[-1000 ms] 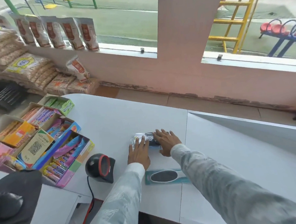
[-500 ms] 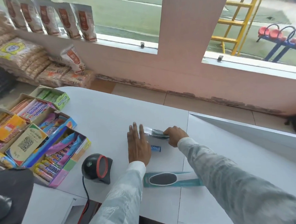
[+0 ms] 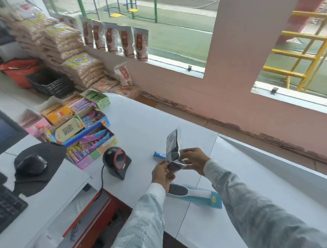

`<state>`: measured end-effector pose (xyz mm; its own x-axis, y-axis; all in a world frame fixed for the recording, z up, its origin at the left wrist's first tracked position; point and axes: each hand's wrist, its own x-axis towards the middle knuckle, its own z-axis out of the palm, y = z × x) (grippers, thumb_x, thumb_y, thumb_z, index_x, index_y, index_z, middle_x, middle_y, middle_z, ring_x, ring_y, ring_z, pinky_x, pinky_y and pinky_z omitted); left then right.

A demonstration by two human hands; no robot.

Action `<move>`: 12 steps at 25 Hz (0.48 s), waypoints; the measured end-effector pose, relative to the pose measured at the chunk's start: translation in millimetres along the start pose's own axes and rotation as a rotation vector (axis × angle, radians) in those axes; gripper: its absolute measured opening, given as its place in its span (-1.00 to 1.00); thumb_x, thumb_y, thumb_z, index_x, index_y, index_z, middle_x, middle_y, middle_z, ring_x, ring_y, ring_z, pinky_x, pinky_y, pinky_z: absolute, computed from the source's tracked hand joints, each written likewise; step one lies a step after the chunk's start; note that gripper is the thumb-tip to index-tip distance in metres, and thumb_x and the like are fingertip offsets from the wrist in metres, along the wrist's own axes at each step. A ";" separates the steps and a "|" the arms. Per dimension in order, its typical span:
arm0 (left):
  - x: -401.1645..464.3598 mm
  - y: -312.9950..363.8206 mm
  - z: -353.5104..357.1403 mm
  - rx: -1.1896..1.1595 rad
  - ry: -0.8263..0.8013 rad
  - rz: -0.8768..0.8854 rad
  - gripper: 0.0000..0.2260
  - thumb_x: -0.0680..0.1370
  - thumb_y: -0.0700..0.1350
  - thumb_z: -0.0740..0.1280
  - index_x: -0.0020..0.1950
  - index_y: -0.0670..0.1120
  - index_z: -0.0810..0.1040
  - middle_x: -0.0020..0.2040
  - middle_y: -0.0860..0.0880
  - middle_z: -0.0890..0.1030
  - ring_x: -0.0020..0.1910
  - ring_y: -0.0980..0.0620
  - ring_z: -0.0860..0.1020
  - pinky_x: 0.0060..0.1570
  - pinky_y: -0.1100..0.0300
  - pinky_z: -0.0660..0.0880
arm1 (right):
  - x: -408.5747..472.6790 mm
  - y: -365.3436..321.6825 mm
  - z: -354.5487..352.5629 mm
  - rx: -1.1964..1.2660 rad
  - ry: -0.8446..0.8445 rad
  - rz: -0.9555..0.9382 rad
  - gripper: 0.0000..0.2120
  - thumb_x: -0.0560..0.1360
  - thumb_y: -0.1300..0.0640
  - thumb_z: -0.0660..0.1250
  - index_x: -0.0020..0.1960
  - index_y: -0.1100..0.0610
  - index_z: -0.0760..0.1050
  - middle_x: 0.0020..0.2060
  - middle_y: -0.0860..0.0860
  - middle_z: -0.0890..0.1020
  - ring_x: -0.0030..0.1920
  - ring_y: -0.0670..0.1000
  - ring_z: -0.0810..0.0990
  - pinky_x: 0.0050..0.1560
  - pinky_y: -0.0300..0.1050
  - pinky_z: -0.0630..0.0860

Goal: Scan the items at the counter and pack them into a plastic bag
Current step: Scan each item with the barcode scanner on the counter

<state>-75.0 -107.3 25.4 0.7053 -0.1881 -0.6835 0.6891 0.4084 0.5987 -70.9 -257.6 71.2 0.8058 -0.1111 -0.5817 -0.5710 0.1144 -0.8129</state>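
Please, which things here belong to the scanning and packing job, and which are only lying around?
Job things:
clear packet, held by left hand and right hand
barcode scanner
small blue item
blue-carded foot file

Lying about:
candy boxes
mouse
keyboard
stacked snack bags

The white tabletop (image 3: 139, 123) carries a black scanner (image 3: 116, 162) with a red ring near its middle. A small blue packet (image 3: 158, 154) lies just right of it. A boxed foot file (image 3: 193, 194) lies at the near edge. Open boxes of sweets (image 3: 78, 129) stand at the left end.
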 end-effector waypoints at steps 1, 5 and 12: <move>-7.0 -3.7 -11.3 -0.046 0.008 0.002 -0.76 0.54 -0.27 0.24 0.11 -0.09 0.61 -0.20 -0.10 0.67 -0.30 -0.02 0.53 -0.50 0.27 0.36 | -3.3 4.6 10.5 -0.024 -0.042 0.003 -0.84 0.37 0.41 0.36 -0.07 0.31 0.66 -0.17 0.17 0.67 -0.26 0.10 0.67 -0.25 -0.04 0.65; -27.4 -13.1 -55.0 -0.135 0.101 0.065 -0.65 0.49 -0.29 0.13 0.07 -0.07 0.65 -0.31 -0.04 0.62 -0.51 0.09 0.36 -0.55 0.29 0.17 | -18.1 16.3 57.2 -0.138 -0.244 0.010 -0.78 0.39 0.33 0.46 0.02 0.38 0.62 -0.18 0.17 0.72 -0.22 0.14 0.72 -0.17 0.05 0.68; -58.3 -2.0 -72.8 -0.189 0.226 0.111 -0.70 0.51 -0.27 0.13 -0.04 -0.04 0.64 -0.44 0.01 0.61 -0.51 0.10 0.36 -0.47 0.25 0.12 | -33.3 7.0 89.4 -0.189 -0.343 -0.030 -0.76 0.35 0.26 0.55 -0.04 0.31 0.60 -0.15 0.22 0.71 -0.20 0.15 0.73 -0.16 0.03 0.69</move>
<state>-129.6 -32.1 33.7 0.7048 0.0613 -0.7068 0.5520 0.5785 0.6006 -87.6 -164.8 87.4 0.8097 0.2285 -0.5405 -0.5398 -0.0711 -0.8388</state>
